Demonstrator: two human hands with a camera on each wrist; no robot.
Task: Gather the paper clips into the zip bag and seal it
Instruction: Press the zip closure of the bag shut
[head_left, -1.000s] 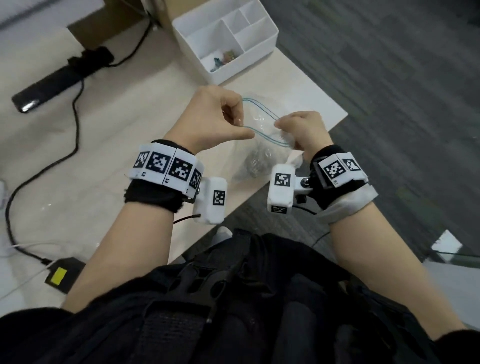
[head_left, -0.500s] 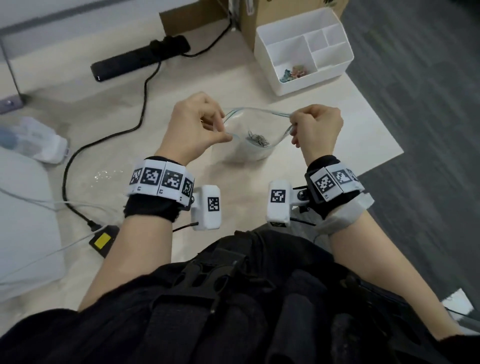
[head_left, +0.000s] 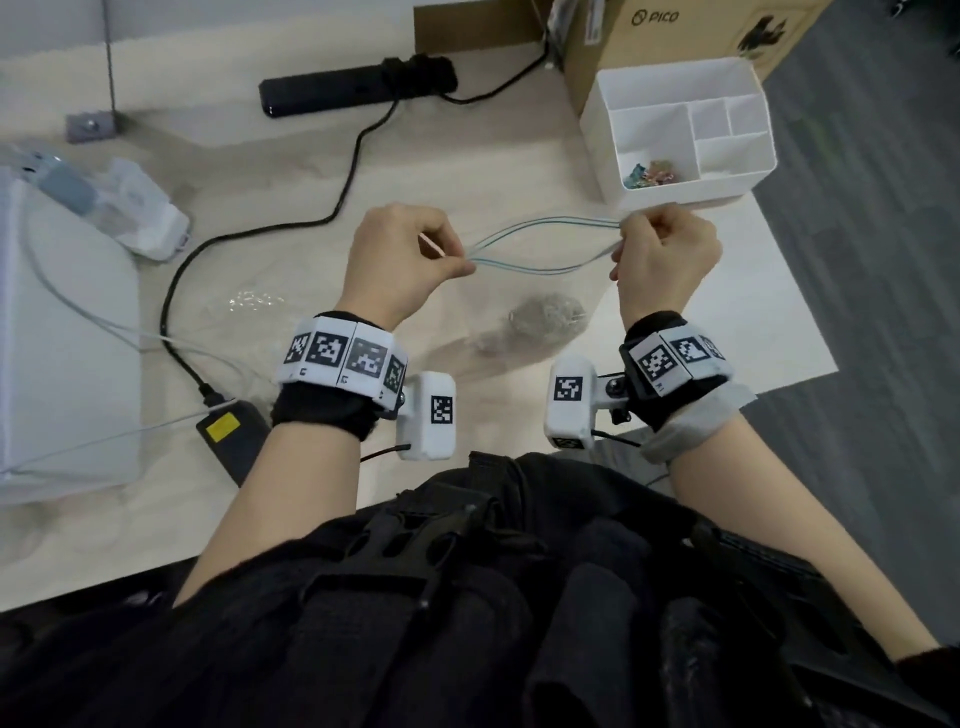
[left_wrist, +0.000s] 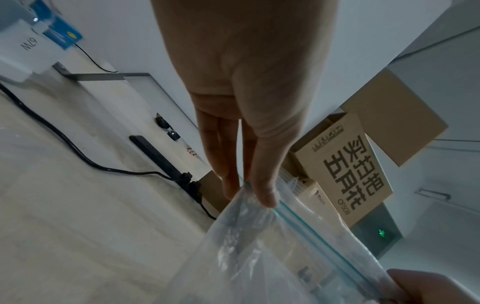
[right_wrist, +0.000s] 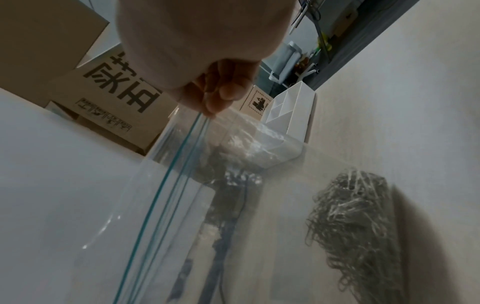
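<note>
A clear zip bag (head_left: 540, 291) with a blue zip line hangs over the light table (head_left: 467, 166) between my two hands. My left hand (head_left: 457, 260) pinches the left end of the bag's mouth (left_wrist: 259, 197). My right hand (head_left: 626, 239) pinches the right end (right_wrist: 210, 111). The mouth gapes a little, its two blue strips bowed apart. A heap of silver paper clips (head_left: 545, 322) lies at the bottom of the bag (right_wrist: 358, 222), toward the right.
A white divided organizer (head_left: 680, 140) with a few coloured clips stands behind my right hand, cardboard boxes (head_left: 675, 31) beyond it. A black power strip (head_left: 358, 88) and cable (head_left: 260, 234) cross the table's left side. A white device (head_left: 57, 338) sits far left.
Both hands have moved apart, stretching the bag's mouth wider and flatter. The clip heap now sits lower right in the bag. The head view has swung left.
</note>
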